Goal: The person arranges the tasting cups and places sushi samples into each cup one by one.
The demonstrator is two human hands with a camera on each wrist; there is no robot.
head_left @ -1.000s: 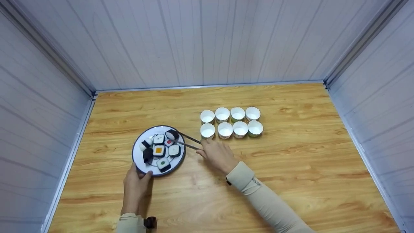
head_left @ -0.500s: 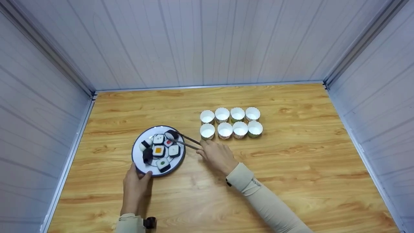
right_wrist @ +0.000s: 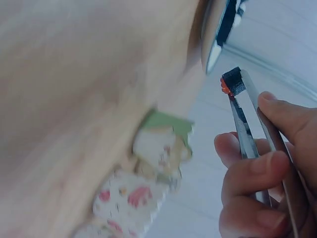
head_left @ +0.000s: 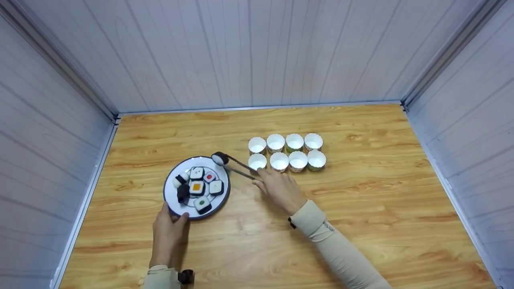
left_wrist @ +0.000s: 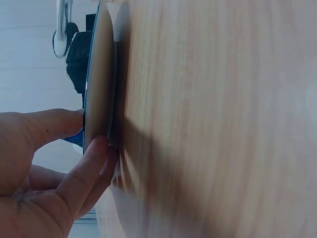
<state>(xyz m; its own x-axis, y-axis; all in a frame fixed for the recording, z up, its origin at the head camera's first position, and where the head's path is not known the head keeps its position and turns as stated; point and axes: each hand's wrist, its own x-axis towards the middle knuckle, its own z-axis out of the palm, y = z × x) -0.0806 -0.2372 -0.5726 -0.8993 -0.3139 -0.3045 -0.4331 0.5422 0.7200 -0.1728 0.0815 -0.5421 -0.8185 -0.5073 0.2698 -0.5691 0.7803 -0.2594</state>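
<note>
The right hand (head_left: 280, 190) has its grip pinching metal tongs (right_wrist: 242, 128), whose tips clasp a dark-wrapped sushi piece (head_left: 221, 157) at the plate's far right rim. The left hand (head_left: 166, 228) pinches the near edge of the plate (head_left: 219, 203), which bears other sushi pieces (head_left: 197, 187). Eight paper cups (head_left: 279, 161) stand rightward in two rows, close beyond the right hand; pale panels (head_left: 257, 56) border the tabletop (head_left: 361, 192).
</note>
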